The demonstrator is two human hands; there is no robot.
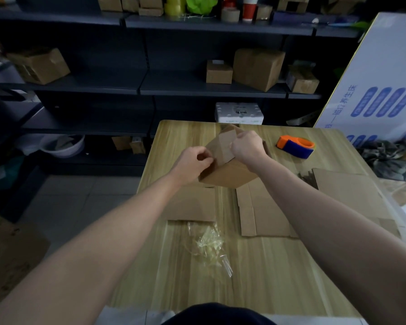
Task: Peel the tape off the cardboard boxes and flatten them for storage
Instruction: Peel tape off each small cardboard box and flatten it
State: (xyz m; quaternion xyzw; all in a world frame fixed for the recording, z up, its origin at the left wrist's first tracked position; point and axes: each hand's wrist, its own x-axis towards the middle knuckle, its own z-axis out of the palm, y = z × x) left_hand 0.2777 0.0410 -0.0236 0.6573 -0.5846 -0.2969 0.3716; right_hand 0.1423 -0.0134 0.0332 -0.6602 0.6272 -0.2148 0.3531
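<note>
A small brown cardboard box [230,174] stands tilted on the wooden table [256,277], one flap [224,146] raised. My left hand [192,164] grips the box's left edge, thumb and fingers curled at the flap's base. My right hand [247,145] pinches the flap's right side near its top. Flattened cardboard pieces lie in front: one on the left [192,204], one in the middle [265,212], a larger one on the right [347,191]. A crumpled wad of peeled clear tape [209,245] lies nearer me.
An orange and blue tape dispenser [295,146] sits at the table's far right. A big white printed box [380,78] leans at the right. Dark shelves [145,87] behind hold several cardboard boxes. A white foam box [239,113] stands behind the table.
</note>
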